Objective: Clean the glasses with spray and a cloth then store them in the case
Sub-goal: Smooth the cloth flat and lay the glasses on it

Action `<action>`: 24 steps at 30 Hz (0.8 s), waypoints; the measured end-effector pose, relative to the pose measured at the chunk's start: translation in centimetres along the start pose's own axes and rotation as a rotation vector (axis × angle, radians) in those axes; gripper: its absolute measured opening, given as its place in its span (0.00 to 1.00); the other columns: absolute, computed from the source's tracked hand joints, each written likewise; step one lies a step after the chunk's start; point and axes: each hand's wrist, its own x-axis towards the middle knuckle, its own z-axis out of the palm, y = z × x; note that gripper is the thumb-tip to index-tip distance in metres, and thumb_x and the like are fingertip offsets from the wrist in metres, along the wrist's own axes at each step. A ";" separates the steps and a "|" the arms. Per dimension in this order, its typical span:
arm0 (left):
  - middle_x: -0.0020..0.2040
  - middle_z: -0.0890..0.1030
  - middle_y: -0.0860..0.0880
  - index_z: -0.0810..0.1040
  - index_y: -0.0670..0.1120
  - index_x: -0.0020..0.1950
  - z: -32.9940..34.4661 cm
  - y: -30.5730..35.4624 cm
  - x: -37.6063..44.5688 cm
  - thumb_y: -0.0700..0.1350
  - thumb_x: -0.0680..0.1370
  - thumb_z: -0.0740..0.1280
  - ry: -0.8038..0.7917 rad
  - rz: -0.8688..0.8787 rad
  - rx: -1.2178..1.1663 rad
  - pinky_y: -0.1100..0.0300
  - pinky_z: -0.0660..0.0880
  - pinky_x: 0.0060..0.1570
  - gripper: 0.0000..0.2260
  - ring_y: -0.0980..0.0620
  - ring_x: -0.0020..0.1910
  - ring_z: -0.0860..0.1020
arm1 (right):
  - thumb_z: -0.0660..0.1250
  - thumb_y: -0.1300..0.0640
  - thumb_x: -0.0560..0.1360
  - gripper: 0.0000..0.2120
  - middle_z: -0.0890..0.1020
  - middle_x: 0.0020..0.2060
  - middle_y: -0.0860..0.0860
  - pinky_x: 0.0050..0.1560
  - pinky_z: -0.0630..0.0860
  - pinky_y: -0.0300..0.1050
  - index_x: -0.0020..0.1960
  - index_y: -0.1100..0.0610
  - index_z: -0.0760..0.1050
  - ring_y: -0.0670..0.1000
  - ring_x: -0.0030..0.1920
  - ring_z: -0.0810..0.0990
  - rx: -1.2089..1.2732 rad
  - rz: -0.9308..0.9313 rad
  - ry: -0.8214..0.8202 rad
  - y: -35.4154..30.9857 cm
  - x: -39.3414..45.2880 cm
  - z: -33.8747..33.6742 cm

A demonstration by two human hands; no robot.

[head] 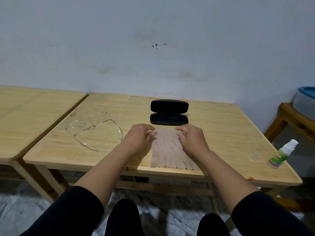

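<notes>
A pale pink cloth (167, 150) lies flat on the wooden table (221, 133), reaching its front edge. My left hand (139, 138) and my right hand (191, 139) rest on the cloth's far corners, fingers curled over its top edge. Just beyond the cloth a black glasses case (169, 112) stands open, lid up, nothing visible inside. Clear-framed glasses (92, 128) lie unfolded on the table to the left of my left hand. A small spray bottle (282, 155) with a green label and white nozzle stands at the table's right front edge.
A second wooden table (34, 113) abuts the left side. At the far right a low wooden stand (289, 116) carries a grey and blue tub (305, 101). A bluish wall rises right behind the tables.
</notes>
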 end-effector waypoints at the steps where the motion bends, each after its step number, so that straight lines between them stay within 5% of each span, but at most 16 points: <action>1: 0.61 0.79 0.46 0.78 0.47 0.61 -0.8 -0.4 -0.2 0.46 0.78 0.63 0.024 -0.008 -0.027 0.60 0.70 0.58 0.12 0.48 0.58 0.77 | 0.63 0.61 0.77 0.12 0.80 0.55 0.50 0.52 0.67 0.31 0.58 0.56 0.78 0.48 0.55 0.77 0.069 -0.016 0.013 -0.8 0.4 0.1; 8: 0.53 0.83 0.45 0.81 0.44 0.54 -8.3 -6.9 -4.9 0.36 0.77 0.64 0.305 -0.004 0.050 0.63 0.71 0.55 0.10 0.48 0.51 0.81 | 0.62 0.68 0.76 0.12 0.78 0.47 0.51 0.34 0.66 0.18 0.54 0.60 0.80 0.44 0.43 0.75 0.322 -0.197 -0.152 -7.8 3.4 2.7; 14: 0.58 0.80 0.46 0.80 0.47 0.57 -11.6 -13.1 -9.8 0.34 0.76 0.63 0.348 -0.142 0.140 0.64 0.73 0.53 0.14 0.52 0.51 0.80 | 0.62 0.68 0.75 0.14 0.82 0.53 0.53 0.50 0.72 0.31 0.54 0.57 0.81 0.49 0.48 0.79 0.216 -0.357 -0.266 -11.4 5.9 6.8; 20: 0.60 0.79 0.47 0.79 0.48 0.58 -10.7 -15.1 -10.9 0.36 0.74 0.68 0.306 -0.167 0.189 0.69 0.67 0.56 0.14 0.52 0.57 0.78 | 0.62 0.72 0.71 0.18 0.79 0.48 0.48 0.44 0.71 0.26 0.50 0.54 0.82 0.48 0.46 0.78 0.317 -0.358 -0.310 -13.4 5.8 10.2; 24: 0.55 0.82 0.44 0.82 0.45 0.53 -10.1 -15.3 -10.2 0.37 0.73 0.69 0.383 -0.165 0.199 0.62 0.71 0.55 0.10 0.47 0.54 0.80 | 0.63 0.72 0.70 0.15 0.81 0.47 0.48 0.46 0.71 0.26 0.47 0.57 0.83 0.46 0.47 0.78 0.392 -0.321 -0.283 -14.1 5.3 11.5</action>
